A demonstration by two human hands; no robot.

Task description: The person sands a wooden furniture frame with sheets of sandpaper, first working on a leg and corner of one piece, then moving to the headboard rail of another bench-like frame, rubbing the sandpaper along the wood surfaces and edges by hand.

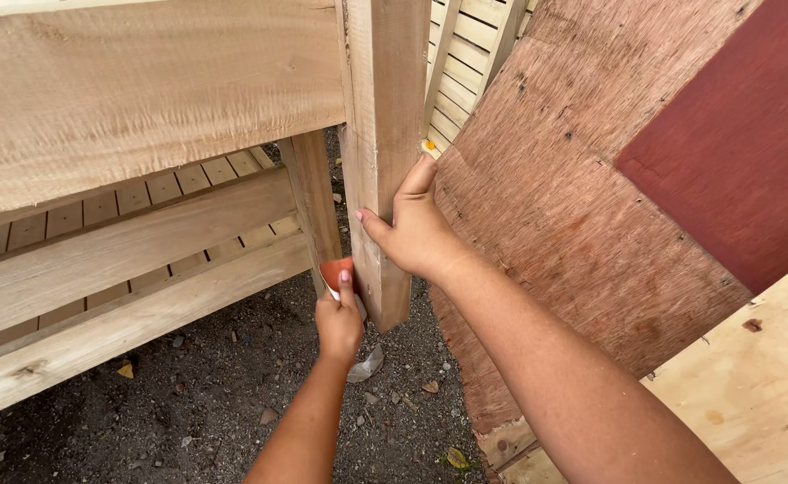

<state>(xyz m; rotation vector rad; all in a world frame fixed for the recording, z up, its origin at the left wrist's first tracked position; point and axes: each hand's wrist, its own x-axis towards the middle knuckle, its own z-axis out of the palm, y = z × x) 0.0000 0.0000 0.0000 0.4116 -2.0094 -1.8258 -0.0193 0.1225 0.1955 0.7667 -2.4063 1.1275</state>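
Reddish plywood sheet (573, 224) leans right — gravelly dirt ground (215, 403) below.

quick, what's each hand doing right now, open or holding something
Left hand: closed on a folded reddish sanding sheet, pressed to the wooden post.
Right hand: gripping the same post, fingers wrapped around its edge.

Pale post (385, 134), reddish-orange sandpaper (334, 273), reddish-brown plywood (555, 206)

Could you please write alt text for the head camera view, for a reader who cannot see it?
A person's left hand presses reddish sandpaper against a pale wooden leg of an unfinished frame, while the right hand grips the leg. Plywood sheets lean alongside, over gravelly ground.
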